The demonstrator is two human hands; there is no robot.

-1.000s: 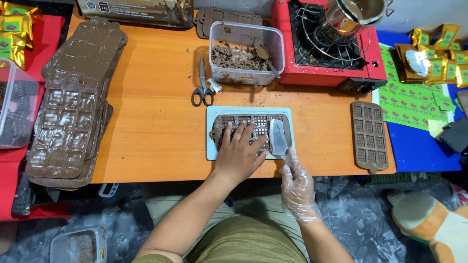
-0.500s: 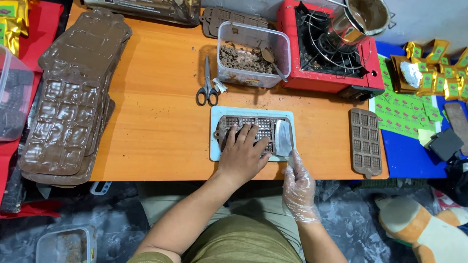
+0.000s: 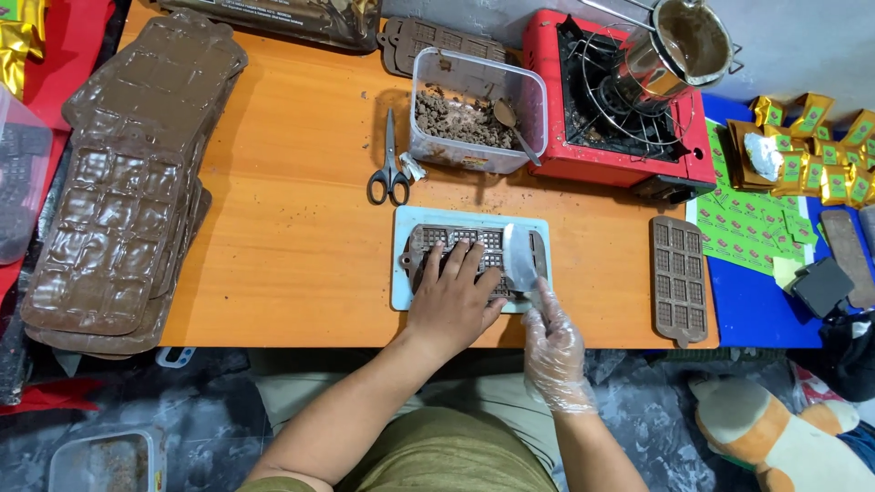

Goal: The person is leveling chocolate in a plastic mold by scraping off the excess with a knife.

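A brown chocolate mould (image 3: 428, 242) lies on a light blue board (image 3: 401, 273) at the front of the orange table. My bare left hand (image 3: 453, 301) presses flat on the mould, fingers spread. My right hand (image 3: 552, 346), in a clear plastic glove, grips a metal scraper (image 3: 519, 258) whose blade rests upright on the right part of the mould.
Scissors (image 3: 389, 176) lie behind the board. A clear tub of chocolate pieces (image 3: 476, 114) with a spoon stands beside a red stove (image 3: 616, 114) carrying a steel pot (image 3: 682, 44). Another mould (image 3: 679, 278) lies right. Stacked brown mould sheets (image 3: 128, 191) fill the left side.
The view has shifted a little. My hands stay on the mould and the scraper sits in much the same place on its right part.
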